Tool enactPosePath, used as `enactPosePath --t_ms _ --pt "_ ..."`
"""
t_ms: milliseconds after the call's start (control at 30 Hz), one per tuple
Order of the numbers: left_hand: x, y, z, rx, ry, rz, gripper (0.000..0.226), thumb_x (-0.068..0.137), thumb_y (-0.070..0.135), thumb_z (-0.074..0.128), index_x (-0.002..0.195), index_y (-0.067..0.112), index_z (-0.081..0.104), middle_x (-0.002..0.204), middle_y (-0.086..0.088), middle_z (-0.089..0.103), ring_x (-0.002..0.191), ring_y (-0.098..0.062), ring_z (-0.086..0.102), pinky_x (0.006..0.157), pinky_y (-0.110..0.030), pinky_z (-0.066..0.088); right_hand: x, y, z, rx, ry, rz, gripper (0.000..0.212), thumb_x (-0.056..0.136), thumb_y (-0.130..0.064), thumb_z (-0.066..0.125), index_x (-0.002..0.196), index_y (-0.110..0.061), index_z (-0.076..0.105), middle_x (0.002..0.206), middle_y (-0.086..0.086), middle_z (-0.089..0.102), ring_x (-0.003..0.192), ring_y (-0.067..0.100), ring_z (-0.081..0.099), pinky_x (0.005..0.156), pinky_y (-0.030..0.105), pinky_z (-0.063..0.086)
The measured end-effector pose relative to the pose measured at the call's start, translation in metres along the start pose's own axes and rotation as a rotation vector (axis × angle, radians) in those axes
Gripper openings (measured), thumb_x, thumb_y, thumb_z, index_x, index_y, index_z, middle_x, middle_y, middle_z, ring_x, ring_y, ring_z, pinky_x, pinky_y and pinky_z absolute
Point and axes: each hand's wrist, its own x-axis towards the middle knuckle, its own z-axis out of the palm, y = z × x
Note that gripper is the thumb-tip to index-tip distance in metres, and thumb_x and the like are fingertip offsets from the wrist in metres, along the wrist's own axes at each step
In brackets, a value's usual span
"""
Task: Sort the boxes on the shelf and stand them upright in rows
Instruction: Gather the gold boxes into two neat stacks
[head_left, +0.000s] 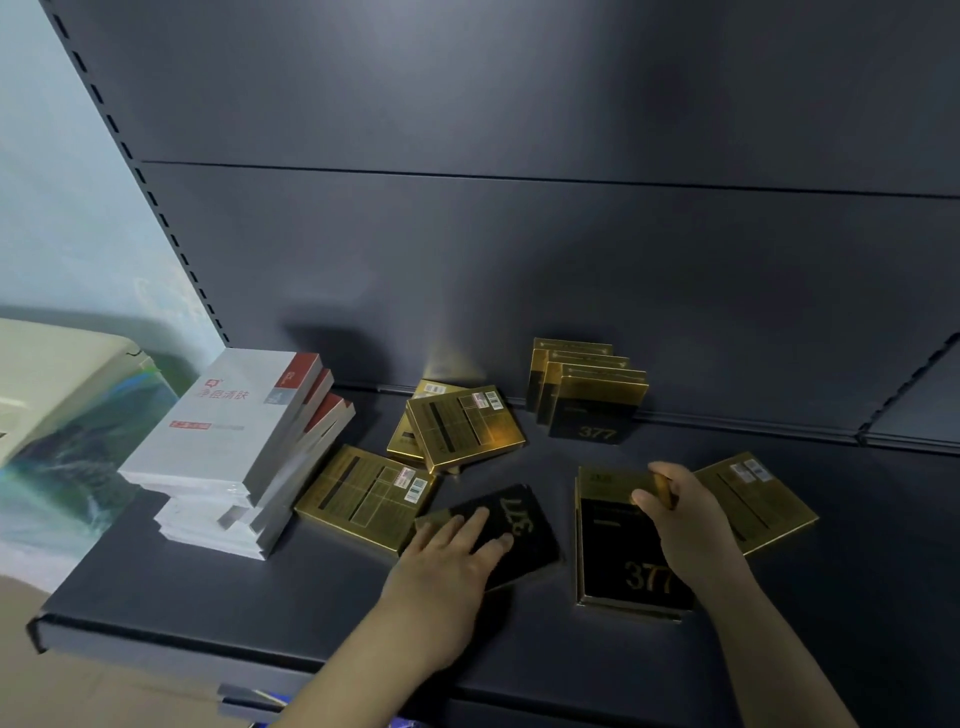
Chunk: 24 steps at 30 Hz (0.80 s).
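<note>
Gold and black boxes marked 377 lie scattered on the dark shelf (260, 592). Three of them stand upright in a row (592, 400) against the back panel. My left hand (457, 545) rests flat with fingers spread on a black-faced box (519, 525) that lies face up. My right hand (680, 514) grips the top edge of another 377 box (618, 561), which lies near the front. Gold boxes lie back-side up at the right (763, 499), at the left (363, 493) and, as a stacked pair, in the middle (462, 426).
A leaning pile of white and red boxes (234, 441) fills the shelf's left end. Beyond the shelf's left edge sits a pale object with a green-blue picture (62, 415). The dark back panel (519, 234) rises behind.
</note>
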Motion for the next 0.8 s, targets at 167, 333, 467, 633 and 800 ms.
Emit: enactPosePath --t_ms 167,333,467,633,800 --pt "-0.004 -0.015 0.001 -0.309 0.113 0.137 0.041 0.089 0.004 0.052 0.124 0.025 0.048 0.159 0.012 0.020 0.148 -0.014 0.014 0.118 -0.029 0.020 0.002 -0.001 -0.003 -0.013 0.006 0.002 0.042 0.095 -0.021 0.053 0.136 -0.015 0.045 0.108 -0.002 0.051 0.099 0.013 0.047 0.082 0.030 0.035" --pt "0.007 0.028 0.013 -0.145 0.176 0.004 0.072 0.089 0.061 0.042 0.150 0.036 0.014 0.142 -0.008 0.031 0.138 -0.035 0.022 0.118 -0.046 0.019 0.003 -0.005 0.000 -0.024 -0.003 0.007 0.040 0.095 -0.021 0.053 0.134 -0.017 0.046 0.109 -0.001 0.050 0.101 0.015 0.047 0.086 0.032 0.037" --pt "0.014 0.041 0.031 -0.065 0.192 0.080 0.070 0.072 0.048 0.062 0.137 0.024 0.052 0.125 -0.006 0.055 0.133 -0.039 0.045 0.111 -0.045 0.026 0.004 -0.004 -0.001 -0.038 -0.009 0.010 0.038 0.095 -0.022 0.053 0.132 -0.017 0.048 0.098 -0.005 0.051 0.093 0.013 0.048 0.082 0.032 0.036" --pt "0.012 -0.018 0.044 -0.355 0.310 0.415 0.065 0.086 -0.001 0.050 0.141 0.033 0.045 0.149 0.021 0.033 0.141 0.010 0.011 0.115 -0.014 -0.010 0.004 -0.004 -0.001 -0.024 -0.002 -0.005 0.035 0.095 -0.020 0.053 0.130 -0.017 0.049 0.090 -0.011 0.050 0.089 0.012 0.048 0.080 0.031 0.036" --pt "0.023 -0.036 0.045 -0.540 0.327 0.403 0.057 0.084 -0.006 0.049 0.123 0.032 0.063 0.140 0.028 0.044 0.137 0.016 0.024 0.119 -0.018 0.003 0.003 -0.006 0.009 0.007 0.034 -0.003 0.039 0.095 -0.021 0.053 0.133 -0.017 0.047 0.116 0.000 0.054 0.108 0.016 0.049 0.093 0.035 0.039"
